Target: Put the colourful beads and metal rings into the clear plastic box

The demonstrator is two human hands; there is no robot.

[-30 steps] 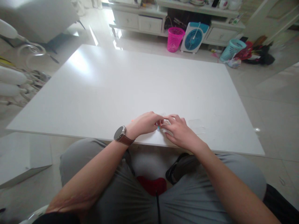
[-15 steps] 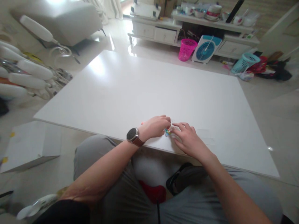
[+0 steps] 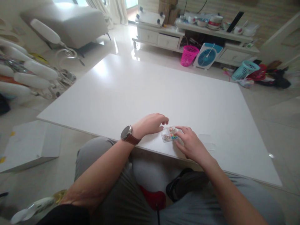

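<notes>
A small clear plastic compartment box [image 3: 166, 131] lies near the front edge of the white table, with little ring-like pieces and colourful bits in its sections. My right hand [image 3: 189, 141] is at its right side, thumb and fingers closed around that end and covering part of it. To the left of the box hovers my left hand [image 3: 152, 124], a watch on its wrist. Its thumb and bent fingers are apart, with nothing visible between them. A clear flat lid-like piece [image 3: 207, 142] rests on the table, right of my right hand.
The white table [image 3: 150, 87] spreads ahead, its front edge just above my knees. White-padded chairs [image 3: 35, 70] crowd the left. Beyond the table are a pink basket [image 3: 188, 56], a blue-white fan [image 3: 207, 56] and a low cabinet [image 3: 152, 38]. A white box [image 3: 28, 145] stands at lower left.
My left hand has drawn back leftward from over the box, and its fingers have parted. More of the box now shows. My right hand stays beside it. The camera view has tilted slightly upward.
</notes>
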